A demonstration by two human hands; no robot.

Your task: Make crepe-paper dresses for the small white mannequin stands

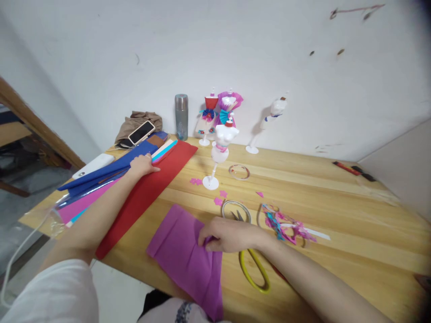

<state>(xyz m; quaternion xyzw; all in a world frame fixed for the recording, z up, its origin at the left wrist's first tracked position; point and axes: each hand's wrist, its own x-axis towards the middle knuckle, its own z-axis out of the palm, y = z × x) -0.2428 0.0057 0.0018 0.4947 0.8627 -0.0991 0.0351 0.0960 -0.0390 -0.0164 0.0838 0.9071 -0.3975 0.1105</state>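
Note:
On the left, my left hand (pixel 142 165) lies over a stack of coloured sheets, its thumb spread away from the fingers. Under and beside it are folded blue sheets (pixel 114 162) and a long red sheet (pixel 148 190). My right hand (pixel 224 235) is closed on the upper right part of a creased purple sheet (pixel 183 246), which hangs over the table's front edge. Just beyond that hand, scissors with yellow handles (pixel 255 273) lie partly hidden under the wrist, their blades across a roll of tape (pixel 232 205).
Small dress forms stand behind, the nearest (pixel 215 154) mid-table and another (pixel 274 112) by the wall. A steel flask (pixel 182 117), a phone (pixel 142 133) and brown cloth (pixel 143 119) are at the back left. Colourful scraps (pixel 286 226) and a second tape roll (pixel 239 172) lie right of centre.

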